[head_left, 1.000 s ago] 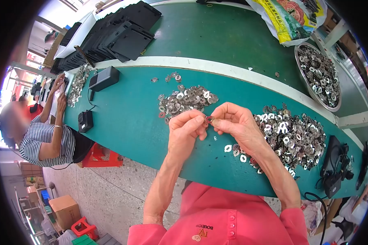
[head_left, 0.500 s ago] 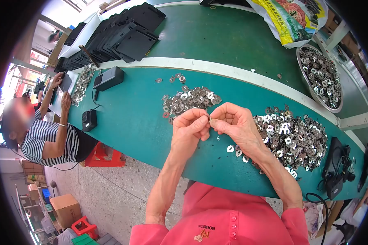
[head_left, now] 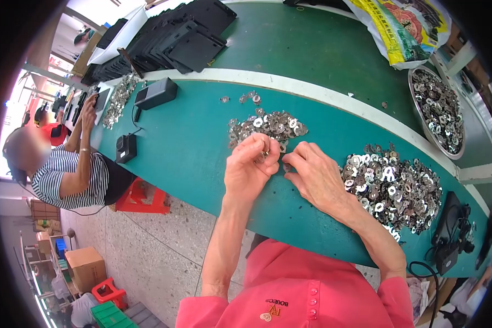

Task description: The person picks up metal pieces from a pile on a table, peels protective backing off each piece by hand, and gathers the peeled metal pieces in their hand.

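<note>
My left hand (head_left: 250, 169) is curled closed, and small metal pieces (head_left: 261, 157) show between its fingers. Beside it, my right hand (head_left: 318, 177) pinches a small metal piece (head_left: 287, 167) between thumb and fingertips. A gap separates the two hands. Just beyond them lies a small pile of flat, silvery metal pieces (head_left: 281, 124) with cut-out centres. To the right of my right hand spreads a larger pile of similar pieces (head_left: 396, 188), partly hidden by my forearm.
A metal bowl (head_left: 463, 136) full of such pieces stands at the right, near a printed bag (head_left: 402, 33). Black trays (head_left: 175, 38) are stacked at the back left. A black box (head_left: 156, 94) and an adapter (head_left: 126, 147) sit leftward. A co-worker (head_left: 65, 169) works at the far left.
My hands have come apart; earlier their fingertips met. My right hand has turned palm down, its fingers lower. The view has shifted slightly, and the co-worker's hands have drawn together.
</note>
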`<state>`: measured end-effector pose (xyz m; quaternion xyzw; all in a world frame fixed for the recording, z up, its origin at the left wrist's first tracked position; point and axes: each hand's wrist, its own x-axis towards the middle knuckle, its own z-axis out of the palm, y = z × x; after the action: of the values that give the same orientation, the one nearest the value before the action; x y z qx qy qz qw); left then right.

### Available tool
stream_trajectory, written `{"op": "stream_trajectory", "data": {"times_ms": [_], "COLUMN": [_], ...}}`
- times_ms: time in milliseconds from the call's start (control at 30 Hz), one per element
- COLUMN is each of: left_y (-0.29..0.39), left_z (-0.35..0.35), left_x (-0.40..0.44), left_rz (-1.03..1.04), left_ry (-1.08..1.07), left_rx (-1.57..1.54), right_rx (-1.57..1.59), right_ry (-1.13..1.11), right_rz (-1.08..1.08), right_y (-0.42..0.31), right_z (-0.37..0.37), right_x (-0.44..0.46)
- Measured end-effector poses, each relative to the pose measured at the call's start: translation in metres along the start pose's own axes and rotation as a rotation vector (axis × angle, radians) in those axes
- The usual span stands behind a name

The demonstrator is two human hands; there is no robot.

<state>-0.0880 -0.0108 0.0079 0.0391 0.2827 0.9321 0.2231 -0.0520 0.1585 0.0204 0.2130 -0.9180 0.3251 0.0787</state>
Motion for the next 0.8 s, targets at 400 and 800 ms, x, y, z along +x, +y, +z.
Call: {"op": "stream_trajectory", "data": {"times_ms": [400, 800], "left_y": [0.004, -0.011], "left_z": [-0.005, 0.006], "left_x": [-0.001, 0.001], "left_rz": [0.121, 0.044], "left_ry": [0.079, 0.183], "left_rx": [-0.04, 0.352], "right_rx": [0.086, 0.918], "right_ry": [-0.004, -0.069], "right_rz": [0.092, 0.464], "right_y": [0.004, 0.006], "right_z": [0.0, -0.026], "right_x": [0.002, 0.012]}}
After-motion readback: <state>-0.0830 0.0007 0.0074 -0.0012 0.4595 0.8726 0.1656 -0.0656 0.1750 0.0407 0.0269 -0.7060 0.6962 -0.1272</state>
